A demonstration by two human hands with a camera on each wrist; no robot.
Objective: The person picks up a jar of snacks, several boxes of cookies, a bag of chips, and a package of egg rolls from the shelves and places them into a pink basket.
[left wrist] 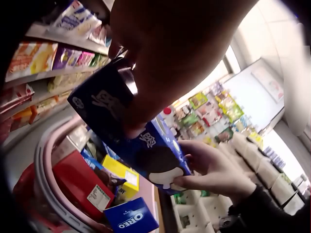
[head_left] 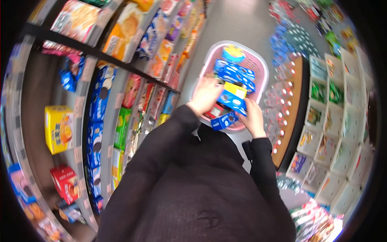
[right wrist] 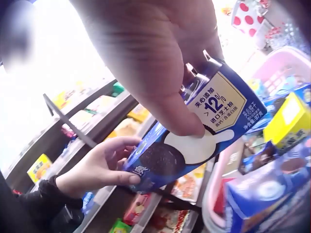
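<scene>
Both hands hold one blue Oreo biscuit box (head_left: 234,101) just above a pink basket (head_left: 262,64). My left hand (head_left: 205,94) grips one end of the box (left wrist: 126,126), fingers wrapped over it. My right hand (head_left: 252,117) pinches the other end, its thumb pressed on the face of the box (right wrist: 194,145). In the left wrist view the right hand (left wrist: 214,170) shows beyond the box; in the right wrist view the left hand (right wrist: 97,167) shows below it. The basket (left wrist: 43,179) holds several blue Oreo boxes, a yellow box (left wrist: 121,172) and a red box (left wrist: 80,187).
Shelves (head_left: 100,97) packed with biscuit boxes and packets run along my left. On my right stands a wooden display (head_left: 296,101) with bottles, and white bins (head_left: 334,117) of snacks beyond it. Grey aisle floor (head_left: 238,20) lies ahead.
</scene>
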